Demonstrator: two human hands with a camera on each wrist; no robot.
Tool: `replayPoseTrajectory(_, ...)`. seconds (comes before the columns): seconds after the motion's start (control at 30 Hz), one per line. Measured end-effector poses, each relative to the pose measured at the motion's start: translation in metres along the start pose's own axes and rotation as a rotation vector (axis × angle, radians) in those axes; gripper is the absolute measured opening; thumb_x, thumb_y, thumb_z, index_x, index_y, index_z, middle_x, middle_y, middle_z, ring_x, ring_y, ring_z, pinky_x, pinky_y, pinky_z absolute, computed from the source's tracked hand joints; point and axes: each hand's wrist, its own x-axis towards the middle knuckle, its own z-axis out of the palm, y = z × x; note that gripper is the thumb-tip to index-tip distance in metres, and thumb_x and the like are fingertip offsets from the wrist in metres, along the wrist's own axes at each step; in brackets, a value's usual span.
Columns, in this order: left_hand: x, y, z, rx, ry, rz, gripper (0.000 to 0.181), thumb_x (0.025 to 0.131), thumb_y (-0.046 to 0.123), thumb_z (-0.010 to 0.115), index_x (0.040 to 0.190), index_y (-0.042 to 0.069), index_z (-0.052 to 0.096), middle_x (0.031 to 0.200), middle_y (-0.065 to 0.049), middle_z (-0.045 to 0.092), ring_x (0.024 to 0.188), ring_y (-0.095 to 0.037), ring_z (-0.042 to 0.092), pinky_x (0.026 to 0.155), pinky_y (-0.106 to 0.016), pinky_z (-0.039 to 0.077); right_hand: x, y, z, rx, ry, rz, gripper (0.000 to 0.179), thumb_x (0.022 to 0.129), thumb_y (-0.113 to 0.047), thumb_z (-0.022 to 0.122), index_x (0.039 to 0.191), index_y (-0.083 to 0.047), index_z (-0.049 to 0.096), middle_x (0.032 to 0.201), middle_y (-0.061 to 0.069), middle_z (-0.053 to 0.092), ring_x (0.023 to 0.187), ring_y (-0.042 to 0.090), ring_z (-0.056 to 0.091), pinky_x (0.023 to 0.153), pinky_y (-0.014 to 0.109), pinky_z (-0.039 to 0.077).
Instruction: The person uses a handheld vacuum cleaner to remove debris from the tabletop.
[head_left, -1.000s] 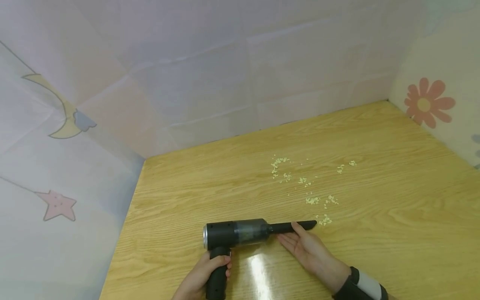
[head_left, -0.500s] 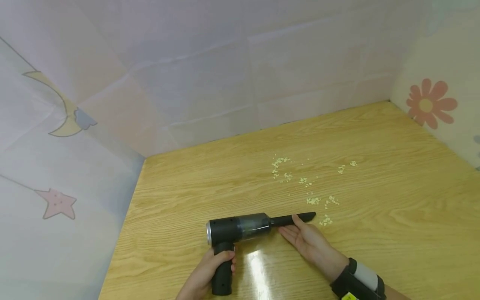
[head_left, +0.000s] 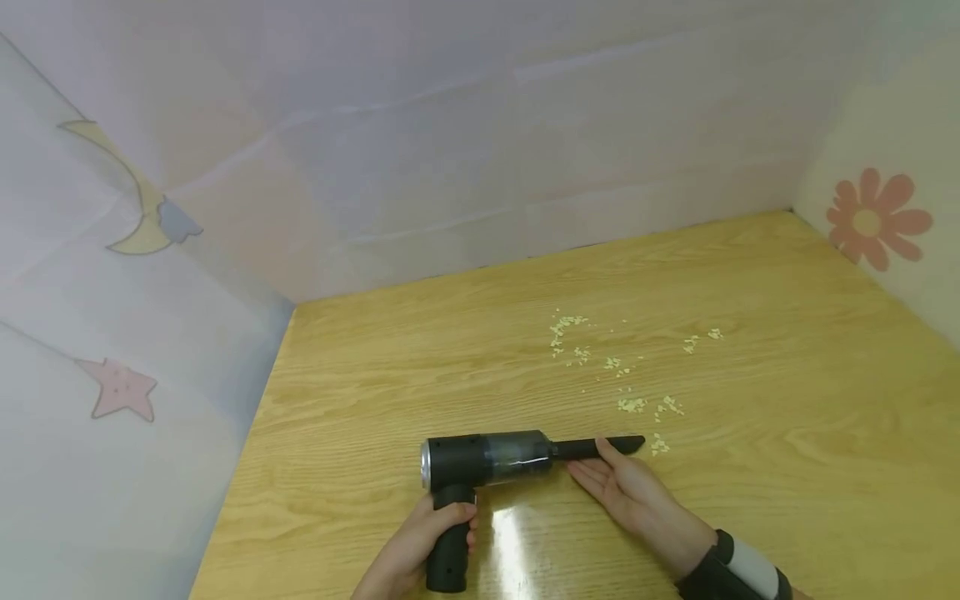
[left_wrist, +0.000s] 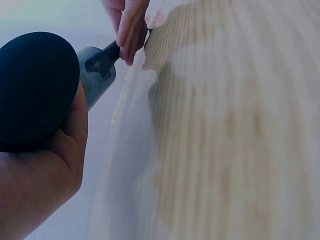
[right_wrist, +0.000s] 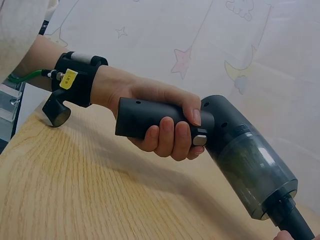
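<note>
Left hand (head_left: 412, 540): fingers curled firmly round the handle (head_left: 447, 557) of a black, pistol-shaped handheld vacuum (head_left: 456, 460) with smoky see-through canister (head_left: 519, 455), held above the yellow-brown wood-grain tabletop (head_left: 337, 400). Right hand (head_left: 633, 500): thumb over, fingers under, pinching the slim black nozzle (head_left: 575, 450). Nozzle tip appears near pale, flaky crumbs (head_left: 632, 406), scattered in small clusters.

The handheld vacuum (head_left: 456, 458) is black, with a silver rear rim (head_left: 425, 464) and a smoky see-through chamber (head_left: 517, 456). Pale yellow crumbs (head_left: 632, 406) dot the yellow-brown, wood-grained counter (head_left: 360, 392). The pastel backdrop (head_left: 412, 158) shows a yellow moon (head_left: 150, 227) and pink star (head_left: 123, 389) at left, a coral flower (head_left: 879, 219) at right.
</note>
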Motion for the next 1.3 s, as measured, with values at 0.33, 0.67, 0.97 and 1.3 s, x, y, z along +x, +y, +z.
replayPoseTrajectory(0.33,0.001,0.003,0.007,-0.015,-0.017,0.002,0.023,0.091,0.018,0.056,0.107,0.004,0.049,0.080,0.004,0.056,0.067,-0.005,0.056,0.065,-0.024,0.048,-0.005,-0.004,-0.005,-0.033,0.007,0.007,0.064,0.105,-0.020,0.018,0.142,0.007,-0.027,0.149,0.040,-0.010,0.145,0.044,0.002,0.117,0.038,0.016)
replayPoseTrajectory(0.67,0.009,0.006,0.016,-0.036,-0.029,0.036,0.016,0.091,0.017,0.055,0.101,0.006,0.049,0.074,0.004,0.057,0.066,-0.006,0.056,0.065,-0.024,0.048,0.000,-0.013,-0.010,-0.037,0.012,0.002,0.066,0.105,-0.022,0.019,0.141,0.003,-0.029,0.149,0.037,-0.013,0.146,0.040,0.001,0.115,0.034,0.019)
replayPoseTrajectory(0.97,0.017,0.008,0.025,-0.019,0.017,0.053,0.013,0.091,0.017,0.055,0.096,0.005,0.053,0.073,0.004,0.057,0.065,-0.007,0.056,0.065,-0.025,0.049,0.007,-0.023,-0.015,-0.054,0.019,-0.014,0.067,0.103,-0.025,0.026,0.148,0.003,-0.015,0.152,0.034,0.004,0.109,0.025,0.064,0.110,0.032,0.032)
replayPoseTrajectory(1.3,0.029,0.010,0.037,-0.008,0.055,0.066,0.020,0.092,0.018,0.055,0.100,0.001,0.052,0.076,0.002,0.059,0.066,-0.008,0.057,0.065,-0.025,0.049,0.009,-0.036,-0.021,0.032,0.020,-0.020,0.062,0.102,-0.023,0.036,0.150,-0.004,0.002,0.090,0.009,0.070,0.088,0.014,0.068,0.105,0.031,0.043)
